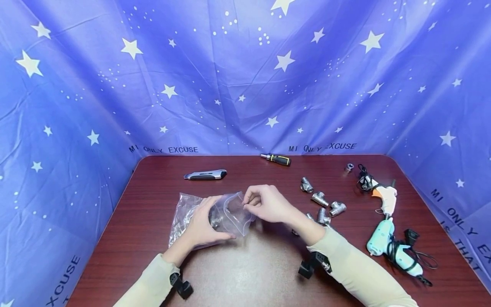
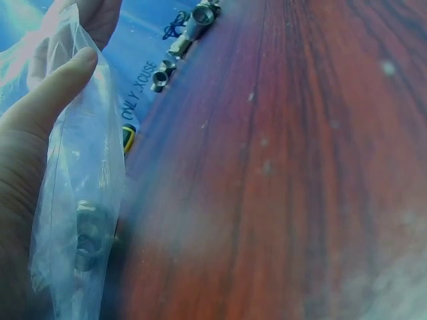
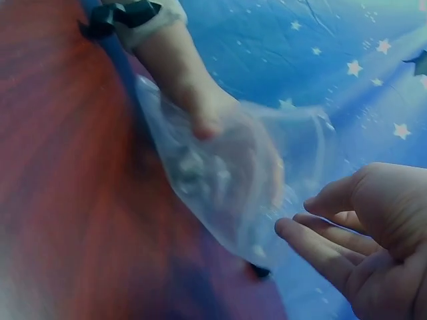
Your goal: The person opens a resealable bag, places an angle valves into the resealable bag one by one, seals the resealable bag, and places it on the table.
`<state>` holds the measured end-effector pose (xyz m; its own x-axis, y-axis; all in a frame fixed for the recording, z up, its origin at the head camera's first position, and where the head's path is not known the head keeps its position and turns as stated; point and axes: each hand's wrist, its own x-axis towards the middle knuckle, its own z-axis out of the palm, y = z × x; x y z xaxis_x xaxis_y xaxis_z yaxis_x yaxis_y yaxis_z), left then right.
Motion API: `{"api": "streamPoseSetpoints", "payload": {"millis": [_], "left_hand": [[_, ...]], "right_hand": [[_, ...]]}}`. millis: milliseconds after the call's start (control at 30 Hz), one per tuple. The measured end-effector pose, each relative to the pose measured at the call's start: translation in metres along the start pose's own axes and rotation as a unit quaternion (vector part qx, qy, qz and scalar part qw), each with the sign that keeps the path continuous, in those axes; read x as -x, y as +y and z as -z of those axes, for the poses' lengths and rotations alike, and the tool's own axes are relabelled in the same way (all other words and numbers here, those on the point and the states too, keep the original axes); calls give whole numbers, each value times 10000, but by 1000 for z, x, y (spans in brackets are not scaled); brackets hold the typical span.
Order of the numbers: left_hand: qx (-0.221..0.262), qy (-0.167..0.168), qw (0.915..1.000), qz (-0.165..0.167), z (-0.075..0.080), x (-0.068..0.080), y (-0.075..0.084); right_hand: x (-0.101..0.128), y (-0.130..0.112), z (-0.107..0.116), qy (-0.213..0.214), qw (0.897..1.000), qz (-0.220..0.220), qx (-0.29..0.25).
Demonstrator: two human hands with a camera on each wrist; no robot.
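A clear zip-top plastic bag (image 1: 238, 218) lies on its side above the dark red table (image 1: 126, 238), its mouth turned to the right. My left hand (image 1: 200, 225) grips it around the middle, thumb on the near side and fingers behind. Through the film a metal fitting (image 2: 90, 237) shows in the left wrist view. At the bag's mouth is my right hand (image 1: 270, 204), with bent fingers. In the right wrist view its thumb and fingertips stand apart, close to the bag's edge, with nothing visible between them.
Several metal tee fittings (image 1: 319, 199) lie right of the bag, partly behind my right forearm. Behind stand a utility knife (image 1: 206, 175) and a screwdriver (image 1: 278, 160). A white glue gun (image 1: 386, 199), a mint glue gun (image 1: 381, 238) and a small fitting (image 1: 349, 167) lie at right.
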<state>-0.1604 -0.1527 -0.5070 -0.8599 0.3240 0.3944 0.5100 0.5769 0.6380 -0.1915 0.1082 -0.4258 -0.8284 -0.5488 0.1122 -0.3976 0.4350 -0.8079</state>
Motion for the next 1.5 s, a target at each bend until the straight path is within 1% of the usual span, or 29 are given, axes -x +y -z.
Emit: {"api": "streamPoseSetpoints", "payload": {"millis": [167, 267, 333, 400, 500, 600, 667, 767, 800, 867, 967, 1100, 1200, 1300, 1400, 1500], "left_hand": [[-19, -24, 10000, 60, 0, 0, 1], [-54, -47, 9999, 111, 0, 0, 1], [-79, -52, 9999, 122, 1, 0, 1], [-113, -64, 9998, 137, 1, 0, 1], [-122, -78, 9998, 157, 1, 1, 2], [-31, -90, 9998, 192, 1, 1, 2], [31, -85, 9997, 204, 1, 1, 2], [103, -89, 9997, 210, 2, 1, 4], [103, -102, 9997, 215, 2, 1, 4], [96, -133, 9997, 201, 3, 2, 5], [65, -185, 9997, 157, 3, 1, 6], [20, -195, 9998, 84, 4, -1, 6], [-5, -181, 9998, 83, 4, 0, 6], [-13, -165, 9998, 78, 2, 3, 5], [-61, -140, 9999, 60, 2, 4, 6], [-133, -110, 9998, 87, 2, 5, 6]], "right_hand": [[4, 9, 33, 380, 9974, -226, 567], [7, 20, 54, 601, 9923, -346, 1030], [9, 30, 68, 744, 9862, -448, 1411], [11, 41, 80, 888, 9780, -578, 1799], [14, 55, 96, 1130, 9643, -834, 2244], [17, 67, 108, 1225, 9490, -1127, 2677], [19, 73, 113, 1176, 9381, -1352, 2965], [22, 84, 116, 975, 9217, -1714, 3340], [23, 87, 116, 910, 9180, -1829, 3399], [26, 93, 115, 783, 9141, -1954, 3465], [28, 99, 113, 753, 9139, -1983, 3462], [28, 100, 111, 728, 9176, -1785, 3476], [28, 100, 111, 576, 9236, -1643, 3416], [29, 101, 111, 497, 9321, -1552, 3235], [30, 103, 109, 590, 9393, -1475, 3040], [31, 100, 106, 702, 9441, -1421, 2890]]}}
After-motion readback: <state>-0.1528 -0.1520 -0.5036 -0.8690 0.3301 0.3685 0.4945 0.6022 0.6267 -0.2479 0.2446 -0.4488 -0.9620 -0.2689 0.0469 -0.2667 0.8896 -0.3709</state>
